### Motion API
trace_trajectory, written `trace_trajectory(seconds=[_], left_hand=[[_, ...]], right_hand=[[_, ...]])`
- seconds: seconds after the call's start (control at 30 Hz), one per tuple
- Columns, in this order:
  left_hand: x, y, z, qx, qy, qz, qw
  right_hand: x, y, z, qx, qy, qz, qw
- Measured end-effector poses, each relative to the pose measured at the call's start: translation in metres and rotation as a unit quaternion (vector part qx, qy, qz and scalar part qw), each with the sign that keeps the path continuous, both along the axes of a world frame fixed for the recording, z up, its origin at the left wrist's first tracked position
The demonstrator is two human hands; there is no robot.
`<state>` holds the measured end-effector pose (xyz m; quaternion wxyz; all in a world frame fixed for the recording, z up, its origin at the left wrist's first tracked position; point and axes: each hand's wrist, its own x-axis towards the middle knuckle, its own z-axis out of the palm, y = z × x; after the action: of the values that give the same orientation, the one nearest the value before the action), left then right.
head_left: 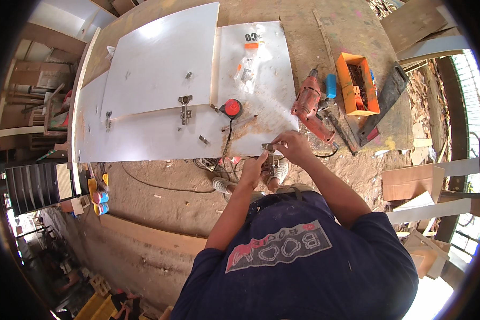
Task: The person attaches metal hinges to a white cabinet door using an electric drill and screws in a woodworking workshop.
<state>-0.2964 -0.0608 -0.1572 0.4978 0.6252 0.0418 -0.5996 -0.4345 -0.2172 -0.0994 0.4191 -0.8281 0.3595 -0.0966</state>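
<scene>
Both hands meet at the front edge of the white board [170, 141]. Between my fingers is a small metal cabinet hinge [267, 146]. My left hand [254, 167] pinches it from the near side, thumb upward. My right hand [294, 147] is closed on its right side, fingertips bent over it. A smaller white panel [154, 64] lies on the board, with a metal hinge [184, 106] fixed at its near edge and another hinge [109, 121] at its left corner. A loose metal hinge plate [204, 140] rests left of my hands. Behind them are a red tape measure [231, 109] and a pencil [244, 122].
A red power drill [310, 104] lies right of my hands, beside a blue case [330, 85]. Farther right are an orange tray [376, 111] of screws and a handsaw [385, 101]. A clear plastic bag [246, 69] sits behind. A cable [165, 188] crosses the floor.
</scene>
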Motion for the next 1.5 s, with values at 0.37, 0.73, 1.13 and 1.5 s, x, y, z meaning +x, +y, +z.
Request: trace_trajectory(seconds=[0.37,0.73,1.13,1.5], left_hand=[[-0.008,0.002,-0.008,-0.029,-0.059,-0.012,0.998],[-0.014,-0.004,0.009,-0.042,-0.109,0.007,0.993],[-0.005,0.002,0.016,-0.024,-0.011,-0.015,1.000],[-0.010,-0.012,-0.002,-0.008,0.034,-0.022,0.999]], right_hand=[[0.001,-0.005,-0.007,0.011,0.003,0.013,1.000],[-0.002,-0.007,-0.010,0.019,-0.001,0.014,1.000],[0.003,-0.008,0.004,0.050,0.035,-0.006,0.998],[0.011,-0.019,-0.003,0.039,0.082,0.026,0.996]])
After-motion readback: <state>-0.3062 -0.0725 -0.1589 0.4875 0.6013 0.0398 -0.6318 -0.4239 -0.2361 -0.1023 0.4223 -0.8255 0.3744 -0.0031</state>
